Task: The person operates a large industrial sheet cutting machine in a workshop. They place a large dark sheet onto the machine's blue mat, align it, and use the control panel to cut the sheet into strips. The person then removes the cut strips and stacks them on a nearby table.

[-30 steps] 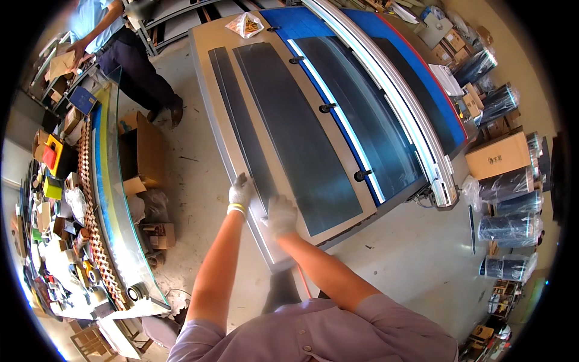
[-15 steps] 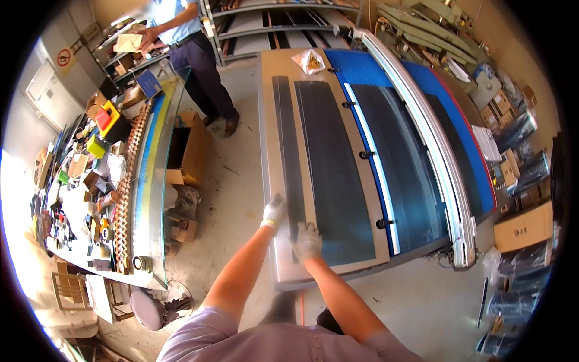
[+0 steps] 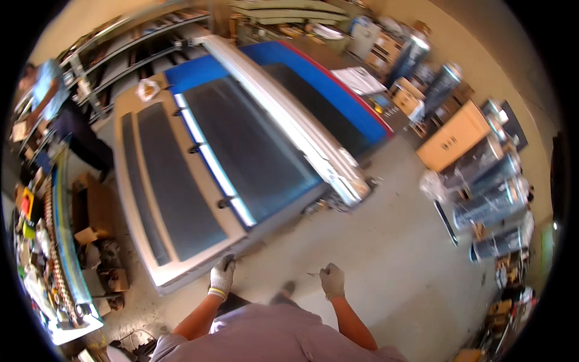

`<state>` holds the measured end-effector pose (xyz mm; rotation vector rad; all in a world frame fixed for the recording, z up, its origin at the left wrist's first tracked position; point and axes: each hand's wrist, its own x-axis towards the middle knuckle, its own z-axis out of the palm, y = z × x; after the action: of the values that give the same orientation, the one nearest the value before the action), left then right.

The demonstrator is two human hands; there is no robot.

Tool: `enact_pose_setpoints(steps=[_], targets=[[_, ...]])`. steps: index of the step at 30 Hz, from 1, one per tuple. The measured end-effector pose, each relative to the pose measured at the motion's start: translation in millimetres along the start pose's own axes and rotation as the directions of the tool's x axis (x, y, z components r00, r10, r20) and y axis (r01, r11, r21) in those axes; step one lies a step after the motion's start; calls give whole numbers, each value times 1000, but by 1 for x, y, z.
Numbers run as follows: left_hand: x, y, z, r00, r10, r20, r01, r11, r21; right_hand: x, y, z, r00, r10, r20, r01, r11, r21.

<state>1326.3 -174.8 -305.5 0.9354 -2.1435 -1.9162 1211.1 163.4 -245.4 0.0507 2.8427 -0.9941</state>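
Observation:
My left hand [image 3: 222, 276], in a pale knitted glove with darker fingertips, hangs just off the front edge of a wide worktable [image 3: 193, 256] with its fingers curled in. Over the floor further right is my gloved right hand [image 3: 332, 281], closed and apart from the table; no held thing shows in either. On the table's brown left part lie a narrow dark strip [image 3: 142, 188] and, beside it, a broader dark panel [image 3: 178, 184]. Another dark sheet [image 3: 247, 142] lies on the blue part, under a long pale beam [image 3: 283, 117] that crosses the table.
A bag of small yellowish pieces [image 3: 148, 90] sits at the table's far left. Wrapped rolls [image 3: 491, 205] and a large carton [image 3: 454, 136] line the right wall. At left stand a cluttered bench [image 3: 78, 329], an open carton [image 3: 93, 208] and another person [image 3: 75, 120].
Both my hands have left the narrow strip and the table. The view has swung right, showing more floor and the wrapped rolls. The fingers, earlier laid on the strip, are now curled.

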Motion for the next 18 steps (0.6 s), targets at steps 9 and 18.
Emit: enact_pose_setpoints(steps=[9,18], targets=[[27,124,214,897,124,425,-250,934,255,61,120,-155,973,126,-195,-115,991,69],[126,95,290,948,-53,314,-7,983,185,200,93,-207,987,22,-161,11,979,201]])
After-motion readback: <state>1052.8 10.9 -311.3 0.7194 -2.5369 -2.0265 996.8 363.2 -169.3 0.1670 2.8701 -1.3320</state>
